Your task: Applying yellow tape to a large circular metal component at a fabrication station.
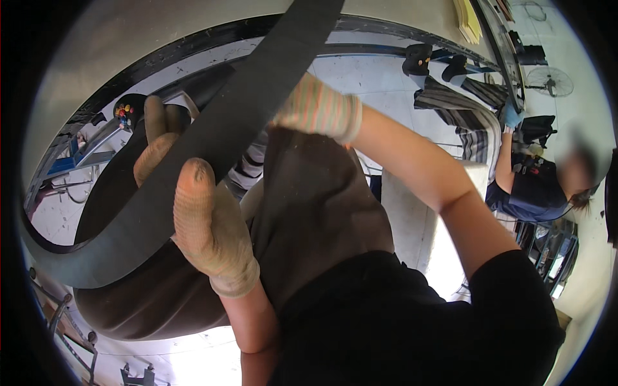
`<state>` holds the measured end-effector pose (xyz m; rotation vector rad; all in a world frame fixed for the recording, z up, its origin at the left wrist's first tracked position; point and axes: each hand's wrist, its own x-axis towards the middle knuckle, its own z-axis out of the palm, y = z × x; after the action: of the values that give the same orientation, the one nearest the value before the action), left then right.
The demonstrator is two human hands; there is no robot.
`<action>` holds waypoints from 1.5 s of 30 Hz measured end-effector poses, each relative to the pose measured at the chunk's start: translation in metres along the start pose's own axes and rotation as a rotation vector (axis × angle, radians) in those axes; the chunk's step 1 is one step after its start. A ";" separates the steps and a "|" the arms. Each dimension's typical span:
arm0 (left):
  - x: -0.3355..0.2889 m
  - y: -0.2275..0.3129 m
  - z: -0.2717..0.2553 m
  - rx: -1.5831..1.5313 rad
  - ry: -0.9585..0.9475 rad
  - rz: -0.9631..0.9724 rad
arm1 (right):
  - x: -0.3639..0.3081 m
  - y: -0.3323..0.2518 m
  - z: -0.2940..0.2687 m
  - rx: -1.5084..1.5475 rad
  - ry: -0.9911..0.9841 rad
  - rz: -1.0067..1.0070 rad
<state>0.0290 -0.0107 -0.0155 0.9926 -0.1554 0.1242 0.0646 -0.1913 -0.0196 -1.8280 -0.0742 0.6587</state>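
A long, wide, flat black strip (251,83) runs from the top of the view down to the lower left, where it curves upward. My left hand (215,231), in a pale knitted glove with a dirty thumb tip, holds it with the thumb on the near side and the fingers at the far edge. My right hand (318,109), in a striped knitted glove, is behind the strip's right edge. Its fingers are hidden there, so their grip does not show. The strip passes above my legs, which are in dark brown cloth (315,199).
A pale tabletop (148,45) with a dark edge spans the far side. Another person (531,186) sits at the right, wearing a blue glove. A fan (549,82) stands at far right; a blue metal frame (80,157) is at left. Yellow sheets (468,20) lie at the upper right.
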 end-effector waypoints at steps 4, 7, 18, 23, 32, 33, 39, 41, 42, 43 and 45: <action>-0.003 0.013 0.016 -0.104 0.030 -0.109 | 0.054 0.041 -0.020 0.056 0.102 -0.606; -0.007 0.015 0.019 -0.296 0.099 -0.206 | 0.051 0.030 -0.012 0.372 -0.074 -0.720; -0.007 -0.001 0.008 -0.147 -0.009 -0.146 | -0.071 -0.087 -0.042 0.558 0.008 -0.033; -0.005 -0.001 -0.008 -0.185 0.053 -0.131 | 0.031 -0.112 -0.075 1.282 -0.481 0.751; 0.001 0.006 0.015 0.066 -0.028 -0.056 | -0.096 -0.037 -0.015 0.411 -0.163 0.273; 0.001 0.007 0.016 0.092 -0.034 -0.065 | -0.076 -0.026 -0.009 0.363 -0.134 0.241; -0.034 0.042 -0.030 1.085 -0.168 -0.369 | -0.025 -0.009 -0.021 0.127 -0.111 -0.028; -0.024 0.078 -0.008 1.052 -0.649 -0.777 | -0.028 -0.012 -0.030 0.080 -0.232 -0.094; -0.033 0.091 -0.010 0.864 -0.684 -0.935 | -0.021 0.006 -0.030 0.154 -0.345 -0.161; -0.032 0.112 0.015 0.659 -0.638 -0.947 | -0.023 0.030 -0.022 0.411 -0.356 -0.231; -0.014 0.125 0.046 0.603 -0.753 -0.459 | -0.037 0.017 -0.034 0.439 -0.458 -0.129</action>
<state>-0.0095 0.0180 0.1094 1.6172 -0.5947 -0.6697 0.0454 -0.2399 -0.0126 -1.2191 -0.3230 0.9116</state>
